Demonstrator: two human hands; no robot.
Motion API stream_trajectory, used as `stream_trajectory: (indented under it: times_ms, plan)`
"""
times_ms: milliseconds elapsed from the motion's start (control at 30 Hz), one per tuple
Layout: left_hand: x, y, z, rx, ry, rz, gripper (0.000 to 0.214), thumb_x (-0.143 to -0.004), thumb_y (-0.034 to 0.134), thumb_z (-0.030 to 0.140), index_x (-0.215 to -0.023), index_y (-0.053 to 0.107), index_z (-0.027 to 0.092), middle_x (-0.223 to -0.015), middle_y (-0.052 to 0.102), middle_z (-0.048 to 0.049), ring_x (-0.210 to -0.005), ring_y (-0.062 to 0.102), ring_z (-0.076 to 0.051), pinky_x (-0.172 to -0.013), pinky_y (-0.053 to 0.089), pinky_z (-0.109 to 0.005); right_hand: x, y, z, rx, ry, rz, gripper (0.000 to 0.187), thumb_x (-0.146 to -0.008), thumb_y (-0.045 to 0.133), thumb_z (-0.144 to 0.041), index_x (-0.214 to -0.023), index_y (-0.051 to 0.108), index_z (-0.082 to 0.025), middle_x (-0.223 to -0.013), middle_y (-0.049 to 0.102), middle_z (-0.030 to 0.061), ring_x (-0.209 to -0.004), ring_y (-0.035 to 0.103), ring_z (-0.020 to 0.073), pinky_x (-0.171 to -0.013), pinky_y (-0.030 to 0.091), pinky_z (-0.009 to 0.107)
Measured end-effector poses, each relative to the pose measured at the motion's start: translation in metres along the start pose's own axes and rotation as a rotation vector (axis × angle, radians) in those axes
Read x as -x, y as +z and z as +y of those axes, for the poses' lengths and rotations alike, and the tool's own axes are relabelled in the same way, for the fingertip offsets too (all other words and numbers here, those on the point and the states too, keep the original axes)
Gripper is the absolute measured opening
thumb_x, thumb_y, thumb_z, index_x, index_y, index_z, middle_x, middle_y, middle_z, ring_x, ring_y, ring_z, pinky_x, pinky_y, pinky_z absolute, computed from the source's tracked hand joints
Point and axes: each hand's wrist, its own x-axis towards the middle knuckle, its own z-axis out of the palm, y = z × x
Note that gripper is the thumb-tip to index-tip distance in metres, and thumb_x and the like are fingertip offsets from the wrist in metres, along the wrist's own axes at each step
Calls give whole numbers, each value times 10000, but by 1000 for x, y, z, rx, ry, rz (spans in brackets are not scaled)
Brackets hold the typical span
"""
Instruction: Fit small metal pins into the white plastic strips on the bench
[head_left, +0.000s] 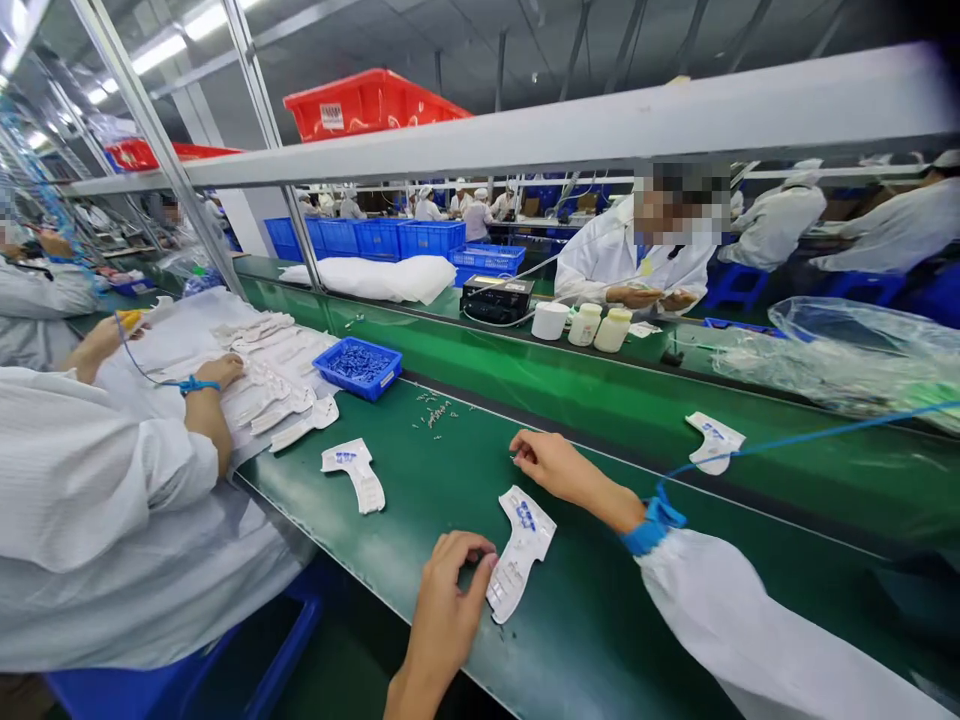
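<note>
A white gun-shaped plastic shell half with blue bits in its upper end lies on the green bench in front of me. My left hand is closed at its lower left edge, thumb and finger pinching there. Above the shell, apart from it, my right hand is pinched; a tiny shiny speck shows at its fingertips, too small to name. Its wrist wears a blue strap with a cord. Small loose metal pieces are scattered left of that hand. A second, similar shell half lies farther left.
A blue tray of small blue parts stands behind. At left, a co-worker's hand rests by piled white shells. Another shell lies on the green belt. Across it sit white jars and a person.
</note>
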Motion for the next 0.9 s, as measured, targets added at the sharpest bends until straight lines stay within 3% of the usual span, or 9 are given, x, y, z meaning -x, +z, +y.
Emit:
stream_trajectory:
  times_ms: [200,367,567,667,767,900]
  plan:
    - [-5,14,1,-41,35,-22,156,-953,530,224,-982,683,233,-968,709,-37,-896,628,-202,-784,499,-322,91,-13,-7,-171,128,-67,226,-949,483,-305,-936,689,-215,-932,719,48,-797,637,193,-683,442,295]
    - [1,24,-2,-124,97,-25,167,-968,517,214,-999,681,228,-985,721,-46,-927,625,-224,-811,497,-366,129,-2,-6,-211,234,-111,286,-976,450,-372,-981,692,-220,-1021,712,64,-858,638,213,-727,461,325]
    - [3,25,-4,-214,159,-28,146,-975,521,219,-967,666,220,-961,716,-50,-926,615,-229,-809,493,-372,139,11,-4,-157,248,-108,273,-973,446,-317,-998,695,-208,-997,698,80,-845,636,220,-719,462,328]
    - [3,24,-2,-207,199,0,130,-972,531,208,-963,660,220,-941,712,-42,-915,616,-216,-800,495,-349,135,12,-13,-144,224,-38,296,-979,434,-316,-1041,705,-214,-1020,690,91,-883,636,231,-748,457,334]
    - [4,24,0,-183,275,26,101,-962,559,193,-950,656,219,-910,706,-31,-888,615,-202,-802,489,-337,125,12,-31,-323,206,-26,295,-973,473,-375,-1062,716,-234,-1016,712,70,-844,641,211,-736,460,312]
    - [5,25,-1,-168,323,39,92,-970,559,194,-938,642,218,-890,698,-27,-865,610,-189,-811,480,-341,109,16,-50,-640,197,-139,251,-927,555,-387,-940,733,-210,-894,735,30,-798,641,177,-704,460,260]
